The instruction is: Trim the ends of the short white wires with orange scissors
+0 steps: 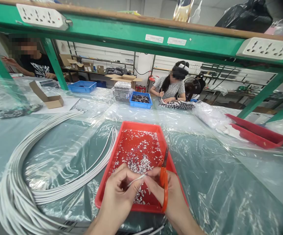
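Observation:
Above a red tray [99, 192], my left hand [120, 186] pinches a thin white cable [135, 180] between thumb and forefinger. The thumb and forefinger of my right hand [167, 189] meet at the cable's tip, almost touching the left fingertips. Orange-handled scissors [165, 182] hang in that same right hand, blades pointing up and away from me. Small silvery foil scraps [140, 163] lie scattered in the tray, heaped near its middle. To the left lies a large coil of white cables [16, 169]. My fingers hide the very end of the cable.
Plastic film [219, 179] covers the green table. Farther back are a small open cardboard box [54, 101], a blue bin [141, 105] of dark parts and another red tray [256, 132]. A green shelf beam [121, 31] crosses above. Two people sit beyond.

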Demonstrator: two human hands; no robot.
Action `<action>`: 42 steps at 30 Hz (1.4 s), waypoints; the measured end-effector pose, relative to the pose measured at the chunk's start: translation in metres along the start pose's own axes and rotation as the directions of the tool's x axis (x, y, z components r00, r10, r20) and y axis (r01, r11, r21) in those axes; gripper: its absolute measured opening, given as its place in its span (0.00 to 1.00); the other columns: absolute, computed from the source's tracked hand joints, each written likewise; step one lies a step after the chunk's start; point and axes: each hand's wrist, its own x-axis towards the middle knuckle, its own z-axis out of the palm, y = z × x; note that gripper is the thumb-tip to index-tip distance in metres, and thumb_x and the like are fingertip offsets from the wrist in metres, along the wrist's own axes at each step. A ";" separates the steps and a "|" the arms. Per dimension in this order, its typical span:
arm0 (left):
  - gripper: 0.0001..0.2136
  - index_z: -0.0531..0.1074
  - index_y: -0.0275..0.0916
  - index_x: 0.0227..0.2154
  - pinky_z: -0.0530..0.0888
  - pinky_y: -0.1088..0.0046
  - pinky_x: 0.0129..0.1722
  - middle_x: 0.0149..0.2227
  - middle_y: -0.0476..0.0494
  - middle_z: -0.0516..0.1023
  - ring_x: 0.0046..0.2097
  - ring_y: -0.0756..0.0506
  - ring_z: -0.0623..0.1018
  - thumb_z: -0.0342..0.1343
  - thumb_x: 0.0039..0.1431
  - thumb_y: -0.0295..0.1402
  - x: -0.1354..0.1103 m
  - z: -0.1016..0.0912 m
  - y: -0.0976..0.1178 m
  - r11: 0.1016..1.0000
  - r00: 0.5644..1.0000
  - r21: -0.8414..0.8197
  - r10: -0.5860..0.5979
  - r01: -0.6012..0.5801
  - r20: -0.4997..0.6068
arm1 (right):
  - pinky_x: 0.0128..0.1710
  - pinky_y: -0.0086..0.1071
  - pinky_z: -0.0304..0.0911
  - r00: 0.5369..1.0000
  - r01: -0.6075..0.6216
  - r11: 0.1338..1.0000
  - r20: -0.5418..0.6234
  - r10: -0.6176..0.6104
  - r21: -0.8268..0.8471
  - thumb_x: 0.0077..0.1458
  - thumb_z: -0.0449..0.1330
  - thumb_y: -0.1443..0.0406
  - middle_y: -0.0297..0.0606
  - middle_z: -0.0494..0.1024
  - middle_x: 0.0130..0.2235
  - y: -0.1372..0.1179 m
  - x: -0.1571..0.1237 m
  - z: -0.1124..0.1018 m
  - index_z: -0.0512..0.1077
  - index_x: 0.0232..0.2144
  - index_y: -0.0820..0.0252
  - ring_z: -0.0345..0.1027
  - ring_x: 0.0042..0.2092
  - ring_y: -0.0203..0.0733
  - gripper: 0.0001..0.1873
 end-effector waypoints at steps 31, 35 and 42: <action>0.15 0.72 0.35 0.18 0.54 0.88 0.08 0.13 0.54 0.69 0.10 0.57 0.66 0.64 0.44 0.42 0.006 -0.006 -0.005 0.666 0.797 -0.451 -0.413 0.595 0.441 | 0.25 0.31 0.57 0.963 -0.027 0.974 0.255 0.086 -0.225 0.43 0.64 0.58 0.33 0.69 0.20 -0.016 0.018 -0.010 0.69 0.23 0.62 0.63 0.24 0.38 0.12; 0.13 0.73 0.35 0.21 0.53 0.89 0.09 0.17 0.52 0.72 0.10 0.59 0.65 0.65 0.43 0.41 0.007 -0.006 -0.002 0.691 0.866 -0.522 -0.402 0.500 0.297 | 0.21 0.27 0.48 0.985 0.013 0.971 0.168 0.028 -0.238 0.41 0.66 0.61 0.24 0.61 0.17 -0.011 0.024 -0.013 0.67 0.20 0.60 0.50 0.20 0.31 0.12; 0.18 0.70 0.34 0.20 0.55 0.88 0.10 0.09 0.55 0.66 0.10 0.58 0.61 0.59 0.49 0.46 -0.001 -0.007 -0.004 0.816 0.861 -0.296 -0.420 0.497 0.288 | 0.21 0.25 0.54 0.964 0.003 0.983 0.261 0.045 -0.182 0.44 0.64 0.53 0.25 0.65 0.18 -0.013 0.026 -0.016 0.70 0.24 0.60 0.55 0.20 0.31 0.16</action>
